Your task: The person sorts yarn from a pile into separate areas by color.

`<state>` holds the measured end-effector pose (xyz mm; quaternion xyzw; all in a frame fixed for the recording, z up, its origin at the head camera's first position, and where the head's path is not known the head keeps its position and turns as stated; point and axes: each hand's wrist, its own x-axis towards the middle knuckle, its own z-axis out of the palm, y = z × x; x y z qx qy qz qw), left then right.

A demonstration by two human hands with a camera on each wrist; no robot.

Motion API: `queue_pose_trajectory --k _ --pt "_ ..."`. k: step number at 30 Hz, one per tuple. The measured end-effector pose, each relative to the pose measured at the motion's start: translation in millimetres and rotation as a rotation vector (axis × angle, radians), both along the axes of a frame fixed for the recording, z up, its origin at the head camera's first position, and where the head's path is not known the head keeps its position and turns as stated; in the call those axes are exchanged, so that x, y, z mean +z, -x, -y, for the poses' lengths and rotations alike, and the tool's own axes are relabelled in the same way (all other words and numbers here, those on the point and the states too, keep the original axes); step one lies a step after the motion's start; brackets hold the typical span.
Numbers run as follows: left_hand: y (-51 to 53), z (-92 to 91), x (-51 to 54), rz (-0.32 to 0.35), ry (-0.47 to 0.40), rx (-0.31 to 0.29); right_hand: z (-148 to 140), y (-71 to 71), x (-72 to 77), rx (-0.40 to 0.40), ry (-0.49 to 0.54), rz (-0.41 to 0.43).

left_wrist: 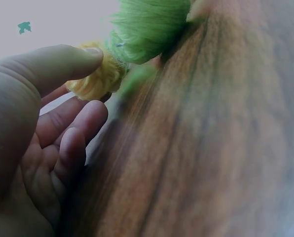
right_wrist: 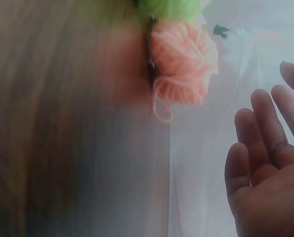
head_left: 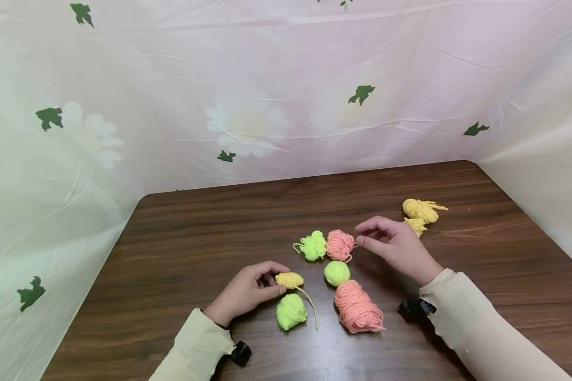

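Between thumb and fingers, my left hand (head_left: 248,290) pinches a small yellow yarn ball (head_left: 289,280), whose loose strand trails to the right on the table. Just in front of it lies a green yarn ball (head_left: 292,311). In the left wrist view the thumb presses the yellow yarn (left_wrist: 100,79) beside a green ball (left_wrist: 149,29). My right hand (head_left: 400,247) is held with fingers loosely bent and nothing in them, just right of a pink yarn ball (head_left: 340,245). The right wrist view shows that pink ball (right_wrist: 184,61) apart from the fingers.
A loose-ended green ball (head_left: 313,246) touches the pink one. Nearer me are a round green ball (head_left: 337,273) and a larger pink skein (head_left: 357,308). Yellow yarn bundles (head_left: 420,210) lie behind the right hand. The wooden table (head_left: 195,227) meets a floral cloth backdrop (head_left: 286,132).
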<state>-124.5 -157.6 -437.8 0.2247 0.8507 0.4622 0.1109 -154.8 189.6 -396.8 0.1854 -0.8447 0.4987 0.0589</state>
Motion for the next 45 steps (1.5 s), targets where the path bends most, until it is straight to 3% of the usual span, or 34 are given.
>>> queue_pose_trajectory --k 14,31,45 --pt "-2.2 -1.0 2.7 0.005 -0.04 0.03 21.0 -10.4 -5.2 0.099 -0.038 0.001" --pt "-1.1 0.2 4.5 -0.01 0.007 -0.002 33.3 -20.4 -6.6 0.198 -0.017 0.015" --pt "-2.1 -2.2 1.4 0.004 -0.003 0.005 41.1 -27.7 -9.6 0.214 0.002 0.069"
